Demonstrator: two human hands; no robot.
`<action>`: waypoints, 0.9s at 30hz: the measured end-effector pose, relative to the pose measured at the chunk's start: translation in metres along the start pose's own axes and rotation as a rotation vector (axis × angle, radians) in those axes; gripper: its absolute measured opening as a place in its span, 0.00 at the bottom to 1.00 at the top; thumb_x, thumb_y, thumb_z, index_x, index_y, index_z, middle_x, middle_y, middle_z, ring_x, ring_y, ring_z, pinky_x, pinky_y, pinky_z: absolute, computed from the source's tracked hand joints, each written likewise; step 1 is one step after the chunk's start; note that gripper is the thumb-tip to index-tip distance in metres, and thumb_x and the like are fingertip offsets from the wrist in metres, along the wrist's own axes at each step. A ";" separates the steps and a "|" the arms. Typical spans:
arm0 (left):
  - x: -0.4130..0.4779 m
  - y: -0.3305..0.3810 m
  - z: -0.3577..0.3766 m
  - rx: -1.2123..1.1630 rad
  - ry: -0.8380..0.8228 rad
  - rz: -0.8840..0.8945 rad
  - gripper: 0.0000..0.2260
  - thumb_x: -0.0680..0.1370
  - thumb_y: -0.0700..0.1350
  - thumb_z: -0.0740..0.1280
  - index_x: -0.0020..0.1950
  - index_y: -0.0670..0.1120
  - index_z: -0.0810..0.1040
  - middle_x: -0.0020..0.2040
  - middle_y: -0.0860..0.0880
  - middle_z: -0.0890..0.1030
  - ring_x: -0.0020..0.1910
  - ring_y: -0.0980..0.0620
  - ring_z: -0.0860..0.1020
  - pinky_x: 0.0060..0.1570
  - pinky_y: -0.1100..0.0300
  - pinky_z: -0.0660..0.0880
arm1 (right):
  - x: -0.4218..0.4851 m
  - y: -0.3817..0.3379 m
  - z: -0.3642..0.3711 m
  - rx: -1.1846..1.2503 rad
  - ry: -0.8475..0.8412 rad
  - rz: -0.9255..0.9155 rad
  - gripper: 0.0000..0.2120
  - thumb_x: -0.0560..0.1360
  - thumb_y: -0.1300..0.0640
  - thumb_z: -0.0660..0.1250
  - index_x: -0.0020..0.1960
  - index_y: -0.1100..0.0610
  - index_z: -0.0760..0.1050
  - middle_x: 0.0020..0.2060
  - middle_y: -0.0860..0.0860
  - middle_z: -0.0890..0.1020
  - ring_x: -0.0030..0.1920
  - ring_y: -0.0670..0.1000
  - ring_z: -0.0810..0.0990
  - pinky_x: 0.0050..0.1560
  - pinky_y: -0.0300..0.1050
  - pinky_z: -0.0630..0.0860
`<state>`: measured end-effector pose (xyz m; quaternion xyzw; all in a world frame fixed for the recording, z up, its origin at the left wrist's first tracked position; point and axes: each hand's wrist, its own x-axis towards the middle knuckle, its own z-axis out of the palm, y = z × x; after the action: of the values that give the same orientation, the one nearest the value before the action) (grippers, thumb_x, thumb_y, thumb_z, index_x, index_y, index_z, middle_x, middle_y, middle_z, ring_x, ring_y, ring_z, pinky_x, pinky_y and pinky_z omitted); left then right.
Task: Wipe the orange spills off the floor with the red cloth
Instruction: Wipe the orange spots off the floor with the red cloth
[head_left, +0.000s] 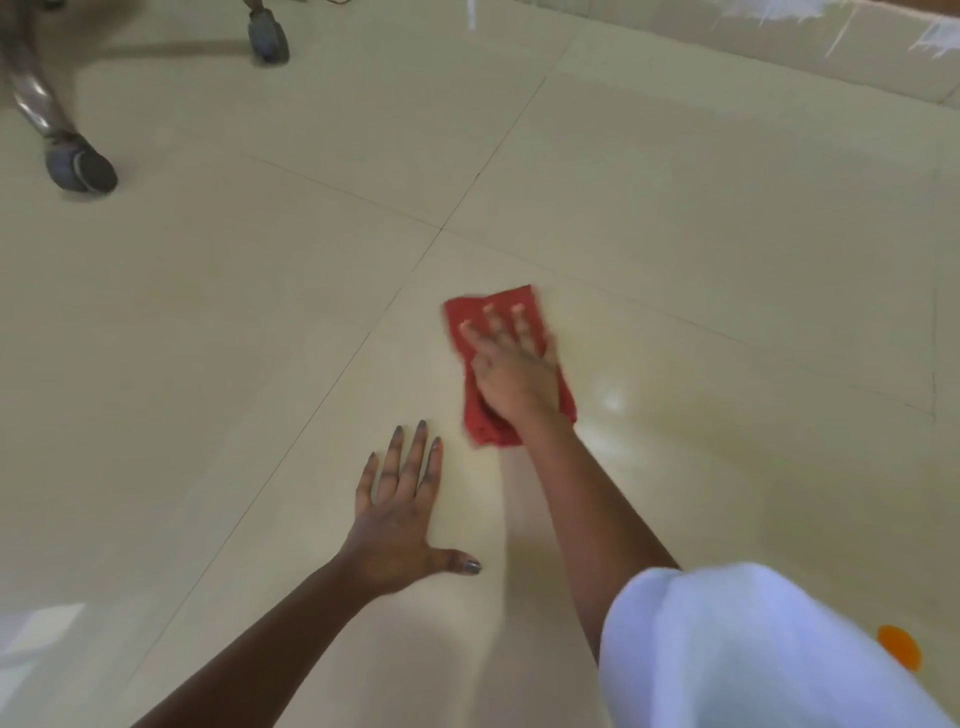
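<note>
On the glossy cream floor tiles (675, 234), just past the crossing of two thin grout lines, lies the red cloth (511, 364), folded into a rough oblong and pinned flat under the right hand (511, 371). Fingers (491, 325) spread apart, palm down, pressing rather than gripping; edges blurred, so probably mid-stroke. Looks light, limp and absorbent, with a slightly napped weave and soft, uneven borders; likely to bunch or slide under a loose touch, so best held as now, a broad flat palm over the middle with fingertips reaching toward the far edge. Nearer and to the left, resting flat on the tile, the left hand (400, 525), open, fingers splayed, holding nothing, seemingly bracing the body. Smooth, hard and reflective underfoot, with a pale sheen beside the cloth that may be a damp film, hence slippery. At lower right, partly hidden behind a pale blue-white sleeve (737, 649), one orange spill (901, 647), rounded and flat-looking, well apart from the cloth and not yet wiped. At upper left, two grey chair casters (83, 171) on curved metal legs.
</note>
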<state>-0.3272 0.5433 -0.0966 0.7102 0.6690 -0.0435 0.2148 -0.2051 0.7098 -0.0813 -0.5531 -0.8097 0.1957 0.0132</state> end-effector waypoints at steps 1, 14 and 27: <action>0.000 0.000 0.000 -0.015 0.001 -0.004 0.58 0.55 0.81 0.50 0.70 0.50 0.27 0.67 0.54 0.20 0.67 0.51 0.23 0.66 0.51 0.28 | -0.013 -0.010 0.006 0.024 -0.045 -0.115 0.21 0.81 0.50 0.47 0.73 0.39 0.56 0.76 0.43 0.50 0.76 0.50 0.42 0.71 0.57 0.37; 0.000 0.000 -0.006 -0.055 -0.015 0.009 0.63 0.47 0.83 0.38 0.72 0.47 0.32 0.70 0.53 0.28 0.69 0.52 0.27 0.69 0.50 0.32 | -0.168 0.004 0.034 0.082 0.009 -0.108 0.22 0.77 0.49 0.50 0.70 0.38 0.63 0.74 0.42 0.59 0.76 0.50 0.50 0.72 0.58 0.47; -0.035 0.078 0.029 0.063 -0.030 0.576 0.48 0.68 0.76 0.49 0.75 0.43 0.46 0.76 0.46 0.44 0.73 0.54 0.37 0.70 0.58 0.37 | -0.322 0.035 0.062 -0.015 0.184 0.276 0.22 0.75 0.48 0.54 0.69 0.40 0.65 0.71 0.46 0.67 0.73 0.55 0.61 0.70 0.60 0.57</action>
<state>-0.2486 0.4993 -0.0911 0.8764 0.4349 -0.0118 0.2062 -0.0636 0.4122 -0.0877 -0.6748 -0.7228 0.1382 0.0560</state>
